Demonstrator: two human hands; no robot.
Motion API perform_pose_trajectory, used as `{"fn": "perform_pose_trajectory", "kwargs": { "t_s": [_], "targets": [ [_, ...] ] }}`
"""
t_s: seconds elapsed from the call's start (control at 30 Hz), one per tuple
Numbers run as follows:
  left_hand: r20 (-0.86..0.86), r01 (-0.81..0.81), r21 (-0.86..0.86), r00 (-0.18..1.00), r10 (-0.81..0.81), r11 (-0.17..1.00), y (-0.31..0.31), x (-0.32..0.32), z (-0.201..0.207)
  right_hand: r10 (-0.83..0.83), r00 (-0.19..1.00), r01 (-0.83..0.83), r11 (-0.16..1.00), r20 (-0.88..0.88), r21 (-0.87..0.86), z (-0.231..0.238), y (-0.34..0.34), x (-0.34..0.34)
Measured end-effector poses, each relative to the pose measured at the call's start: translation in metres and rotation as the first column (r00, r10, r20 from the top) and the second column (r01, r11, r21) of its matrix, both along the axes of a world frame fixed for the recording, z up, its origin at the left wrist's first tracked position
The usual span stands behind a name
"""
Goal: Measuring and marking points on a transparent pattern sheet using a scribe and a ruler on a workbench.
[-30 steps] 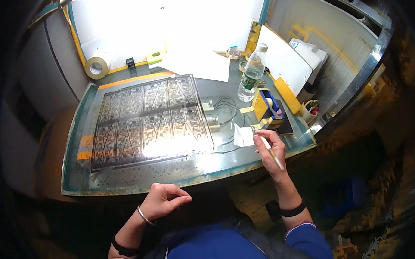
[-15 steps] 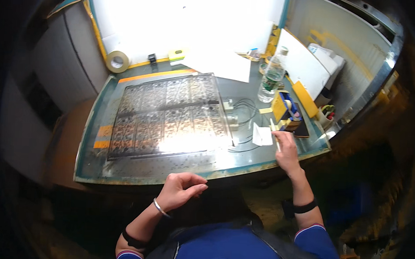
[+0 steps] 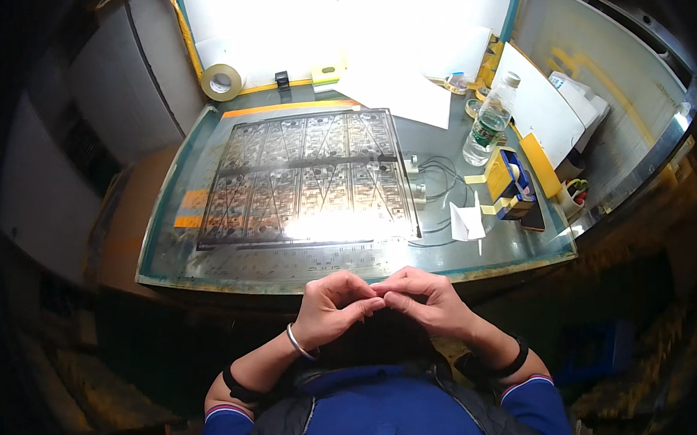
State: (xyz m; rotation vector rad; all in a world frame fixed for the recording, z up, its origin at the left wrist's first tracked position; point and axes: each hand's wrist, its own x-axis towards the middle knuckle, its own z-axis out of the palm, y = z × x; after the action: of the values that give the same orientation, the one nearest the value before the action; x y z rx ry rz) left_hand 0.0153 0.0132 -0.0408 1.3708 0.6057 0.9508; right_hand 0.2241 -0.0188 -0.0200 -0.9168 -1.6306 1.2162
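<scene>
1. The step in hand looks like fine fingertip work: the left hand (image 3: 331, 306) and right hand (image 3: 430, 300) meet in front of the near edge of the desk (image 3: 440, 256).
2. Going by this pose, the next move calls for a light, steady touch, with the hands parting before either reaches over the desk.
3. Both wrists turn inward, backs of the hands up, elbows out to the sides; thumbs and forefingers point at each other.
4. Grip: the fingers of each hand are bent toward a pinch; whether they close fully, or on something small, I cannot tell.
5. The dark patterned panel (image 3: 288, 176) lies flat on the desk beyond the hands, untouched.
6. To its right are the folded white paper (image 3: 466, 223), the pen (image 3: 480, 247) and the tape dispenser (image 3: 509, 182).
</scene>
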Motion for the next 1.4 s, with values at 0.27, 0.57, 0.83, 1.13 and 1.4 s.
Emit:
{"fn": "perform_pose_trajectory", "kwargs": {
  "t_s": [0.27,0.57,0.83,1.13,1.4],
  "targets": [
    [0.125,0.059,-0.251,0.992,-0.028,0.966,0.007,-0.006,0.001,0.053,0.988,-0.074,0.987,-0.144,-0.144,-0.015,0.008,-0.004],
    [0.12,0.071,-0.304,0.992,-0.035,0.95,0.01,0.006,-0.002,-0.044,0.933,-0.086,0.937,-0.358,-0.339,-0.011,0.012,-0.007],
    [-0.242,0.308,-0.229,0.901,-0.36,0.924,0.003,-0.017,-0.027,-0.378,0.925,0.379,0.924,-0.029,0.045,-0.03,0.032,0.017],
    [-0.523,0.197,-0.3,0.784,-0.334,0.933,0.004,-0.014,-0.013,-0.375,0.91,0.261,0.85,0.177,0.458,-0.054,0.048,0.019],
    [-0.457,0.189,-0.291,0.834,-0.31,0.938,-0.001,-0.016,-0.04,-0.355,0.898,0.187,0.843,0.259,0.505,-0.056,0.047,0.019]
  ]
}}
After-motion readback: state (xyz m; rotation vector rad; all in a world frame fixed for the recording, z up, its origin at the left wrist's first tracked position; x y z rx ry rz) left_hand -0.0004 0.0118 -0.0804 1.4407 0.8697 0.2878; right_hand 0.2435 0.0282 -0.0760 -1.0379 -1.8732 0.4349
